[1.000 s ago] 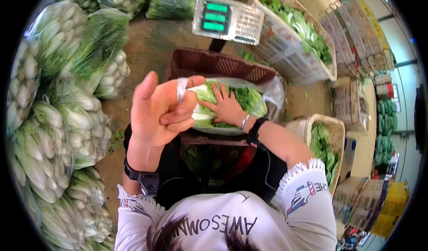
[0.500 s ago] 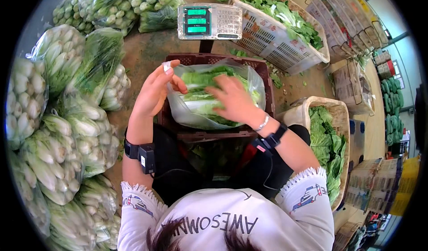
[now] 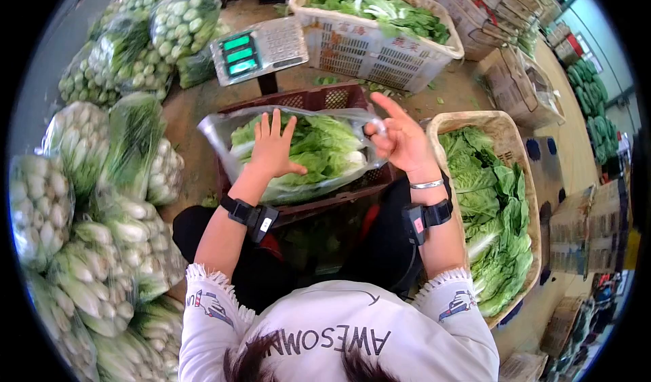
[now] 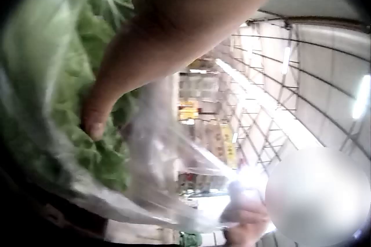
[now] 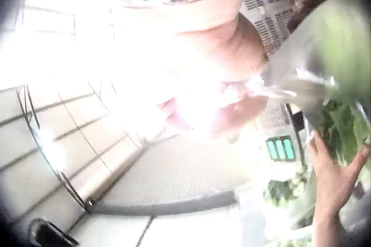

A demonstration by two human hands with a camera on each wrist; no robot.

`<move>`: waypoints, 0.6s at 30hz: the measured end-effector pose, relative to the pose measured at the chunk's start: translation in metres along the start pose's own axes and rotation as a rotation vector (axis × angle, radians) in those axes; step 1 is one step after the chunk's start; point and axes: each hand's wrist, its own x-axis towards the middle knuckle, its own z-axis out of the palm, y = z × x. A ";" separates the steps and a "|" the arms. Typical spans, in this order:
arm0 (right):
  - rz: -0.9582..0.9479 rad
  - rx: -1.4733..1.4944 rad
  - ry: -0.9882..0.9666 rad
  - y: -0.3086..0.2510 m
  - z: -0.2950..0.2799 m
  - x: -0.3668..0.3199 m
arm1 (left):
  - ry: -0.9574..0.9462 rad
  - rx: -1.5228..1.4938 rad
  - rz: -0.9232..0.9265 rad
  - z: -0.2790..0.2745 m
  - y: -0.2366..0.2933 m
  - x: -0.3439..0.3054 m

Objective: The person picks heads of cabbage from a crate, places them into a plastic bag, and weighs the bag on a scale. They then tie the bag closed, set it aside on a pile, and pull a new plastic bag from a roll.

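Note:
A clear plastic bag (image 3: pixel 215 132) full of leafy green cabbage (image 3: pixel 329 138) lies over a maroon crate (image 3: pixel 342 97) in front of the person. My left hand (image 3: pixel 272 151) rests on the leaves with its fingers spread. Its thumb presses into the greens (image 4: pixel 110 163) in the left wrist view. At the bag's right end, my right hand (image 3: pixel 401 143) pinches gathered plastic, index finger pointing out. The right wrist view has the plastic (image 5: pixel 290 85) stretched from that hand toward the leaves; strong glare hides part of the fingers.
A scale display (image 3: pixel 258 51) stands behind the maroon crate. Pale crates of greens stand at the back (image 3: pixel 386 50) and close on the right (image 3: pixel 536 239). Bagged white-stemmed vegetables (image 3: pixel 102 267) are piled along the left. Cardboard boxes (image 3: pixel 519 87) stand farther right.
The left hand has come down onto the greens with fingers spread. The right hand has moved off the leaves to the bag's right end and pinches the plastic. The head view has shifted right.

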 end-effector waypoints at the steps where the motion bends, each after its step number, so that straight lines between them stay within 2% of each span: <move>1: 0.100 0.022 -0.082 -0.004 0.002 -0.006 | -0.051 0.029 0.034 0.005 0.005 0.000; 2: 0.078 0.070 -0.116 -0.004 -0.002 -0.001 | -0.102 0.058 0.067 0.013 0.010 -0.001; 3: 0.031 0.065 -0.023 -0.007 -0.006 0.007 | -0.107 0.052 0.095 0.026 0.018 -0.005; 5: -0.036 0.160 -0.068 -0.013 -0.008 0.027 | -0.030 0.148 0.185 0.060 0.029 -0.018; 6: -0.039 0.162 -0.049 -0.011 -0.007 0.043 | 0.106 0.306 0.223 0.087 0.022 -0.021; 7: 0.049 0.305 -0.029 -0.010 -0.011 0.060 | 0.259 0.447 0.272 0.109 0.017 -0.020; 8: 0.036 0.279 0.085 -0.016 0.015 0.058 | 0.134 0.300 0.242 0.096 0.022 -0.023; 9: -0.001 0.304 0.038 -0.011 0.015 0.071 | -0.004 0.155 0.220 0.076 0.030 -0.027; 10: 0.063 0.479 -0.160 -0.001 -0.003 0.096 | -0.025 0.166 0.241 0.067 0.034 -0.029; 11: -0.123 0.192 -0.033 0.001 0.010 0.096 | -0.045 0.185 0.251 0.067 0.037 -0.031; 12: -0.159 0.148 0.002 -0.004 0.011 0.100 | -0.040 0.391 0.293 0.080 0.038 -0.039; 13: -0.134 0.248 -0.021 -0.008 0.007 0.105 | -0.029 0.603 0.321 0.089 0.038 -0.041; 14: -0.047 0.419 0.005 -0.004 0.008 0.111 | -0.022 0.603 0.348 0.096 0.033 -0.035; 15: 0.094 0.558 -0.209 -0.001 0.019 0.108 | -0.150 0.378 0.269 0.101 0.027 -0.030; 16: 0.110 0.482 -0.207 0.007 0.040 0.097 | -0.277 0.145 0.179 0.110 0.022 -0.026; 17: 0.134 0.442 -0.283 0.010 0.055 0.085 | -0.430 0.196 0.148 0.126 0.013 -0.022; 18: 0.097 0.352 -0.278 0.001 0.069 0.066 | -0.395 0.144 0.187 0.147 -0.003 -0.023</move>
